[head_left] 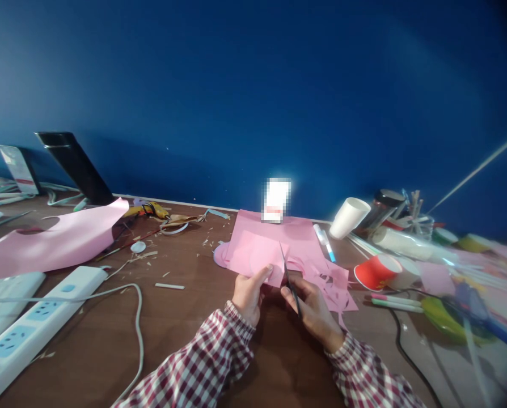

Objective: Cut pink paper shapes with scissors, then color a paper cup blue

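Beside the red cup (375, 271), left fingers (265, 273) pinch pink paper (253, 255) (right fingers (288, 293) grip scissors (288, 277)).

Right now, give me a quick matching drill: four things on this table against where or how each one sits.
1 scissors
2 red paper cup
3 white paper cup
4 power strip

a tipped over beside the dark jar
b in the right hand, blades on the pink paper that the left hand pinches
c on its side, right of the pink scraps
d far left, near edge

Pairs: 1-b, 2-c, 3-a, 4-d

Left hand (248, 294) pinching, right hand (311, 306) gripping, both hands close together
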`<state>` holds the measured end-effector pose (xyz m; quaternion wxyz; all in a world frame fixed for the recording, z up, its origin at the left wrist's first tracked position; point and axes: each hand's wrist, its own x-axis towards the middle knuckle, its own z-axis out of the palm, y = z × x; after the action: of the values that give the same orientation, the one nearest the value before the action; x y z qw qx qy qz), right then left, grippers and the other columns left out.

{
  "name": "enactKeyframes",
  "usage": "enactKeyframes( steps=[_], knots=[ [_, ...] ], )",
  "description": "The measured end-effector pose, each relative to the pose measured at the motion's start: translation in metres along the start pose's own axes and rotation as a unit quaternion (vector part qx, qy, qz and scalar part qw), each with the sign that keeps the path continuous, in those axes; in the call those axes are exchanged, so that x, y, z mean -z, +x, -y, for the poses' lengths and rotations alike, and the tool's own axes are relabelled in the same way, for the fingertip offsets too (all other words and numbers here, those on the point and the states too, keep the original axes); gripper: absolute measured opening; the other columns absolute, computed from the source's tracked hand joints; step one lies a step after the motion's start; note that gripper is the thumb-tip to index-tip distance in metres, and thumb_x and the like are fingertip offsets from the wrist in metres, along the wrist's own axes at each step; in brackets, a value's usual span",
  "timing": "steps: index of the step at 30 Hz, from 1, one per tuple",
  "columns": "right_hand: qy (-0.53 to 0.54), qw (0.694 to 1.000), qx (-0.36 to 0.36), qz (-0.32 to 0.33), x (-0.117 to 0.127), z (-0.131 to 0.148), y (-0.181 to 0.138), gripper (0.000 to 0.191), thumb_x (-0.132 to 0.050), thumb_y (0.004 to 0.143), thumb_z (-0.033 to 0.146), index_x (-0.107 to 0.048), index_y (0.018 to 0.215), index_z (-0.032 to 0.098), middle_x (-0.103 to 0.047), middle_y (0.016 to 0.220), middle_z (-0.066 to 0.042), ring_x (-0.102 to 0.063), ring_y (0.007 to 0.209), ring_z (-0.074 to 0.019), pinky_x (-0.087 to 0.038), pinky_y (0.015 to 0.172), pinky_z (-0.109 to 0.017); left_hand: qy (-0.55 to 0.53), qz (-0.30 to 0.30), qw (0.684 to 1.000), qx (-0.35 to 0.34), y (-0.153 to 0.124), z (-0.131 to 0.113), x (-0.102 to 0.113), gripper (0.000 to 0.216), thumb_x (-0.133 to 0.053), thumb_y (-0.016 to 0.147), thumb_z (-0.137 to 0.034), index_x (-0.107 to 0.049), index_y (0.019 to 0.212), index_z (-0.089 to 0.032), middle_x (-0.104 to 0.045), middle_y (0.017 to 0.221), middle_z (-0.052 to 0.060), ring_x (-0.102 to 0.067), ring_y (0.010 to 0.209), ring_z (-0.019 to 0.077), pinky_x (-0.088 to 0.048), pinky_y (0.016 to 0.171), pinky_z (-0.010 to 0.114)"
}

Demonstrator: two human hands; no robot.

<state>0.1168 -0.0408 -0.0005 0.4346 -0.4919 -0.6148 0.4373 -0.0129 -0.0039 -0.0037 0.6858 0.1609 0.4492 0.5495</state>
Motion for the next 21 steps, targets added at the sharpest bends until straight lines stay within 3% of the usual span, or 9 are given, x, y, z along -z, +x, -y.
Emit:
enactKeyframes(
  steps=[12, 21],
  knots=[
    [-0.003, 1.0, -0.009, 0.0, 0.0002, -0.0006, -0.0007, 0.023, -0.056, 0.084, 0.035, -0.063, 0.088, 0.014, -0.059, 0.07, -0.001, -0.052, 0.06, -0.0124, -0.041, 0.053, -0.021, -0.022, 0.024, 0.999, -0.006, -0.0013, -0.0002, -0.0004, 0.032, -0.079, 0.054, -0.021, -0.065, 0.079, -0.007, -0.066, 0.063, 0.005, -0.06, 0.05, 0.0137, -0.047, 0.043, 0.022],
    [-0.017, 1.0, -0.01, -0.002, 0.0014, -0.0028, 0.0003, 0.022, -0.057, 0.084, 0.035, -0.064, 0.091, 0.015, -0.065, 0.078, -0.003, -0.058, 0.07, -0.0156, -0.045, 0.06, -0.022, 0.002, 0.009, 1.0, 0.001, 0.0019, 0.001, 0.0013, 0.033, -0.079, 0.054, -0.024, -0.064, 0.079, -0.007, -0.065, 0.059, 0.004, -0.057, 0.045, 0.0117, -0.043, 0.04, 0.021]
  ],
)
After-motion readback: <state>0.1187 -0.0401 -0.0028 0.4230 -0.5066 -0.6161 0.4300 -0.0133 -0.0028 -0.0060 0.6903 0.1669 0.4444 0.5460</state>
